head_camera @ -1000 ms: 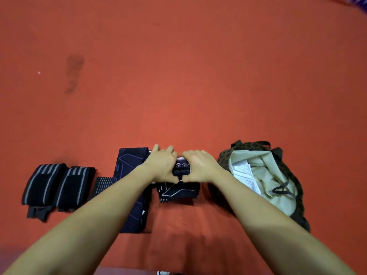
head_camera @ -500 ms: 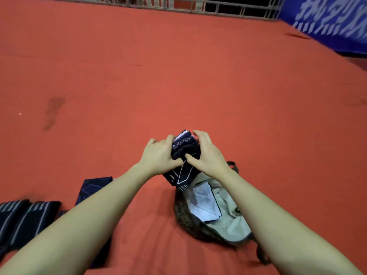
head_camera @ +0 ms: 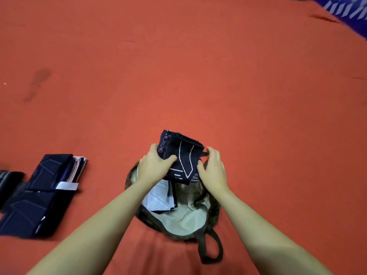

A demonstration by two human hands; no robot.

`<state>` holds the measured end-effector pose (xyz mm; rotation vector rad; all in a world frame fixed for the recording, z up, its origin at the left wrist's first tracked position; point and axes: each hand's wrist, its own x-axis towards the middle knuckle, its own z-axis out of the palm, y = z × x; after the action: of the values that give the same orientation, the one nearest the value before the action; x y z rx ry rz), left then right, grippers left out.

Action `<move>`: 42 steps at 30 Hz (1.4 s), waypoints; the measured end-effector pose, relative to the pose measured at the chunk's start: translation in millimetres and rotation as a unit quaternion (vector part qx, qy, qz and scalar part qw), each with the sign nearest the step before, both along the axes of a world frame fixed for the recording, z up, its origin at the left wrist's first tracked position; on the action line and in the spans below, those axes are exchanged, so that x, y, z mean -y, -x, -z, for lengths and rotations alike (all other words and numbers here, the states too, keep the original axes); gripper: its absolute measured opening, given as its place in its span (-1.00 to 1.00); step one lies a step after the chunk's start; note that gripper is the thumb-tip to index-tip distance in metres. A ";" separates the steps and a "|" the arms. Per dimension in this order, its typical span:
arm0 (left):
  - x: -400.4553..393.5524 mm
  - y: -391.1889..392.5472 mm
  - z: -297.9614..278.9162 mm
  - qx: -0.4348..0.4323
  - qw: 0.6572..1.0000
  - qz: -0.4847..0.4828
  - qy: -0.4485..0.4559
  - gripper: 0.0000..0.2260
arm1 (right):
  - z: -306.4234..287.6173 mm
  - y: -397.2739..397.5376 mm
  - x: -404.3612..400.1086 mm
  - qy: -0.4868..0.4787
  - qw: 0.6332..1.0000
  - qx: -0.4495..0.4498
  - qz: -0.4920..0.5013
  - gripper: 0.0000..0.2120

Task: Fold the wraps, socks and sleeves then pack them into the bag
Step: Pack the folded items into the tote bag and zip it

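Observation:
A folded dark navy sleeve [head_camera: 181, 155] with white line markings hangs just above the open mouth of the bag [head_camera: 184, 219], a dark patterned bag with pale lining. My left hand [head_camera: 155, 165] grips its left side and my right hand [head_camera: 213, 168] grips its right side. Inside the bag lies a folded white and dark piece [head_camera: 158, 199]. On the floor to the left sit folded navy sleeves [head_camera: 39, 193], and a striped black wrap [head_camera: 8, 181] shows at the left edge.
Everything rests on a red-orange mat [head_camera: 198, 86]. A dark stain [head_camera: 36, 82] marks it at far left. A blue banner [head_camera: 349, 10] runs along the top right corner. The bag's strap [head_camera: 210, 249] loops toward me.
Both hands lifted the folded sleeve off the floor and carried it right, over the bag's opening. The view shifted, so the folded pile now sits further left.

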<state>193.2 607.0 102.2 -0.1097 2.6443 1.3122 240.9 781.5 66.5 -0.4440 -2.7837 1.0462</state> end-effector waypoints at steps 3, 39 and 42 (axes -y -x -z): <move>1.7 -6.7 14.9 0.016 0.999 -0.041 -0.011 -0.61 | 34.3 -8.3 -10.0 -0.061 0.989 0.124 -0.055 -0.56; -44.8 -42.1 103.2 0.176 0.962 0.025 -0.207 -0.76 | 64.5 -40.7 -34.5 0.087 0.985 0.041 0.143 -0.80; -36.3 -38.9 113.5 0.137 0.985 0.074 -0.081 -0.56 | 60.4 -39.5 -29.5 0.011 0.987 0.037 0.155 -0.78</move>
<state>232.0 643.3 -11.3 -0.0629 2.2640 1.3505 280.4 811.0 6.1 -0.9030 -2.6473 1.0061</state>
